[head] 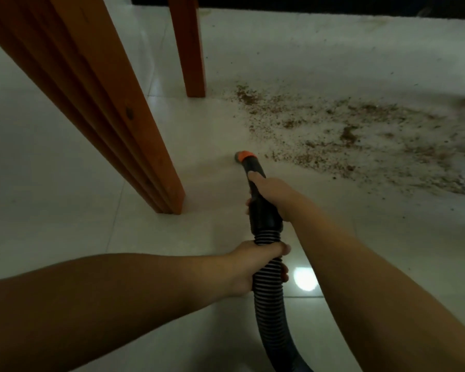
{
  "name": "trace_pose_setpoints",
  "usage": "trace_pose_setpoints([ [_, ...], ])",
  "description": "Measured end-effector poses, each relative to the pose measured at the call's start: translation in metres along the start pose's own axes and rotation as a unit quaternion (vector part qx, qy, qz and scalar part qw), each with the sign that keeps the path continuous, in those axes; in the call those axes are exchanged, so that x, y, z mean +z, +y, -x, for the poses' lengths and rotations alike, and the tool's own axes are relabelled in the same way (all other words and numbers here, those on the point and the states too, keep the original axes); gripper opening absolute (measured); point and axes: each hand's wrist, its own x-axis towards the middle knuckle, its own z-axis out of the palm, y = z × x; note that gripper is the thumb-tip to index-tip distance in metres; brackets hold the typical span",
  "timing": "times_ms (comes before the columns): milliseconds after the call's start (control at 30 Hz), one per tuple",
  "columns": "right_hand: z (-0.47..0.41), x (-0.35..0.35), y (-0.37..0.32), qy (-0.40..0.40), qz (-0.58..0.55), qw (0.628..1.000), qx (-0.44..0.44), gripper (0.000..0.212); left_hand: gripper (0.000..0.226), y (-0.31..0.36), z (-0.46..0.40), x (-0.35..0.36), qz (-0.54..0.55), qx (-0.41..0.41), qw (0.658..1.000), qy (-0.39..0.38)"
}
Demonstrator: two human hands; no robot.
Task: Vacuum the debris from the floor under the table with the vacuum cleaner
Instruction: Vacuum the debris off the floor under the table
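Pale tiled floor [65, 237] under a wooden table, both hands on the vacuum hose.

Nearest, the left hand [255, 267] has its grip curled round the ribbed hose [269, 285]; just beyond, at 12 o'clock, the right hand [269, 194] has its grip wrapped on the black handle tube [263, 213]. Its orange-tipped nozzle [243, 156] meets the floor ahead of that grip. Brown debris [360, 135] spreads from 1 to 3 o'clock of the nozzle; table legs [134, 130] stand at 10 and 12 o'clock.

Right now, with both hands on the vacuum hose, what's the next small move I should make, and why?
Probably slide the nozzle forward and to the right into the debris. Its orange tip sits on bare tile just short of the near edge of the brown crumbs, which spread away to the right past the far table leg. The right hand grips the rigid handle and the left hand holds the ribbed hose.
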Motion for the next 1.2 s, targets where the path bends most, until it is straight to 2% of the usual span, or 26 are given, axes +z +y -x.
trace_pose_setpoints([
  [100,0.004,-0.011,0.017,0.071,-0.040,0.997,0.010,0.040,0.012,-0.004,0.002,0.005,-0.048,-0.005,0.999,-0.007],
  [233,0.007,-0.026,0.026,0.132,-0.084,0.987,0.029,0.044,0.012,-0.003,-0.003,0.014,-0.077,0.001,0.997,-0.018],
  [500,0.006,-0.040,0.046,0.215,-0.122,0.967,0.057,0.042,0.013,-0.012,-0.006,0.020,-0.056,-0.023,0.997,-0.053],
  [633,-0.005,-0.029,0.029,0.195,-0.107,0.973,0.056,0.055,0.013,-0.002,-0.011,0.008,-0.048,-0.006,0.998,-0.026],
  [933,-0.041,0.009,-0.021,0.078,-0.082,0.993,0.011,0.060,0.011,0.028,-0.020,-0.022,0.004,0.015,0.999,0.049],
  [1067,-0.050,0.001,-0.026,0.088,-0.088,0.992,-0.006,0.055,0.012,0.040,-0.029,-0.025,-0.001,0.017,0.999,0.047],
  [1200,-0.051,-0.024,-0.010,0.140,-0.100,0.985,0.012,0.049,0.014,0.038,-0.035,-0.010,-0.042,0.001,0.999,0.011],
])
